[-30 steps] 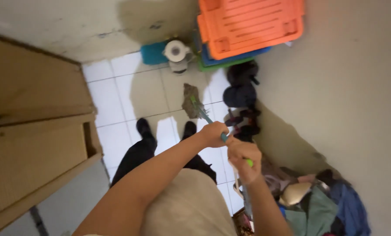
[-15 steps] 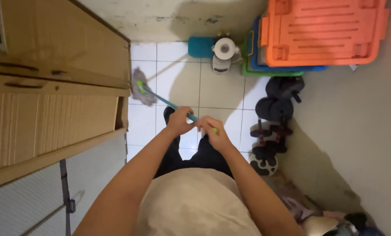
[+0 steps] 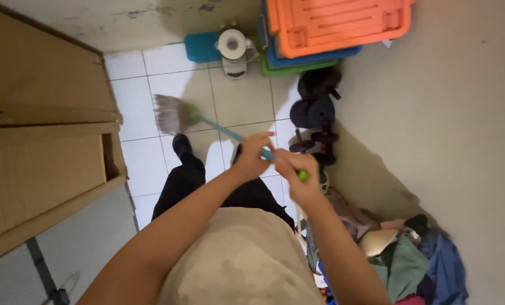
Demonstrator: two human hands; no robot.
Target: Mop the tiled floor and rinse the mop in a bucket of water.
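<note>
I hold a small broom (image 3: pixel 173 113) with a teal handle and a green end cap, its brown bristles resting on the white tiled floor (image 3: pixel 136 101) ahead of my black shoes. My left hand (image 3: pixel 252 155) grips the handle in the middle. My right hand (image 3: pixel 295 178) grips the handle's top end, just behind the left hand. The bristles lie to the left of my feet, near the wooden cabinet (image 3: pixel 43 141).
Stacked orange, blue and green plastic crates (image 3: pixel 331 28) lean at the far wall. A white appliance (image 3: pixel 233 48) and a teal box stand beside them. Black dumbbells (image 3: pixel 314 113) line the right wall. A heap of clothes (image 3: pixel 410 260) lies at the lower right.
The broom head swept from the right, by the dumbbells, across to the cabinet at the left, then back a little toward the middle. Both hands kept hold of the handle.
</note>
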